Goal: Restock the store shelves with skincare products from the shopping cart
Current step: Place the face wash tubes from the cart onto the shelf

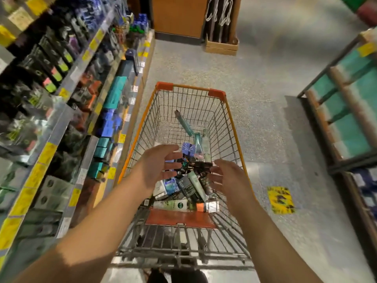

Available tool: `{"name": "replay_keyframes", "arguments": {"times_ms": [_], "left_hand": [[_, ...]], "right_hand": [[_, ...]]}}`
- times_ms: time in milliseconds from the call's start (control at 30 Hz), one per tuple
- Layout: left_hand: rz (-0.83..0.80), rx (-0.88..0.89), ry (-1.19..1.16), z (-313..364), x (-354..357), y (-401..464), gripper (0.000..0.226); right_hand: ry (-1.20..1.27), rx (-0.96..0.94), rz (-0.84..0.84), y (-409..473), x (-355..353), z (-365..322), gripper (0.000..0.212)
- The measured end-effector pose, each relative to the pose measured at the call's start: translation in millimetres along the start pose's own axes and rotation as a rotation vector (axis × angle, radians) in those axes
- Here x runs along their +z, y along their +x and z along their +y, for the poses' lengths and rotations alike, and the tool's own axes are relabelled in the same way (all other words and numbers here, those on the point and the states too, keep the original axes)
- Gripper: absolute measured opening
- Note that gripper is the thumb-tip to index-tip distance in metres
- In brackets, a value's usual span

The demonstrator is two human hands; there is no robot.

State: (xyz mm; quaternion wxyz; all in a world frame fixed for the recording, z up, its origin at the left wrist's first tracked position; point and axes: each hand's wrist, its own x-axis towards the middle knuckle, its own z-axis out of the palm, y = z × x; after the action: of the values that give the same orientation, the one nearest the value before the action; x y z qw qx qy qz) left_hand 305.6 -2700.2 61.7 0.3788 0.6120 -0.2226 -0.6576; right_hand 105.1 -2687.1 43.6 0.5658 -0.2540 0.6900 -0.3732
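Note:
A wire shopping cart (228,111) with an orange rim stands in the aisle in front of me. A heap of skincare products (183,184) lies in its near end: small dark and blue boxes, white tubes, a teal tube (184,123) leaning further in. Both my hands hover over the heap, palms facing each other. My left hand (157,166) has its fingers spread and holds nothing. My right hand (226,176) is loosely open too, fingertips close to a dark box (201,165) between the hands. The store shelves (61,111) run along the left.
The left shelves carry rows of dark, teal and blue boxes with yellow price tags. A second shelf unit (346,103) with teal packs stands on the right. At the aisle's end are a wooden counter (177,15) and a cardboard box (221,45). A yellow floor sticker (280,199) lies right of the cart.

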Motion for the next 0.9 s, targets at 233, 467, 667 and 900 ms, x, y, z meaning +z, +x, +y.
{"name": "replay_keyframes", "arguments": {"times_ms": [233, 467, 667, 900], "left_hand": [[0.084, -0.048, 0.029, -6.4, 14.2, 73.2, 0.023], [0.164, -0.134, -0.020, -19.2, 17.2, 176.9, 0.023], [0.251, -0.194, -0.090, -48.5, 10.0, 249.3, 0.016], [0.284, -0.271, -0.156, -94.2, 2.3, 303.0, 0.020]], "right_hand": [[-0.002, 0.021, -0.048, 91.8, 20.3, 0.1, 0.011], [0.079, 0.141, -0.031, 221.9, 72.3, 33.6, 0.014], [0.088, 0.139, 0.074, 319.5, 119.7, 68.9, 0.021], [-0.217, -0.184, 0.268, 411.1, 142.5, 115.5, 0.019]]}}
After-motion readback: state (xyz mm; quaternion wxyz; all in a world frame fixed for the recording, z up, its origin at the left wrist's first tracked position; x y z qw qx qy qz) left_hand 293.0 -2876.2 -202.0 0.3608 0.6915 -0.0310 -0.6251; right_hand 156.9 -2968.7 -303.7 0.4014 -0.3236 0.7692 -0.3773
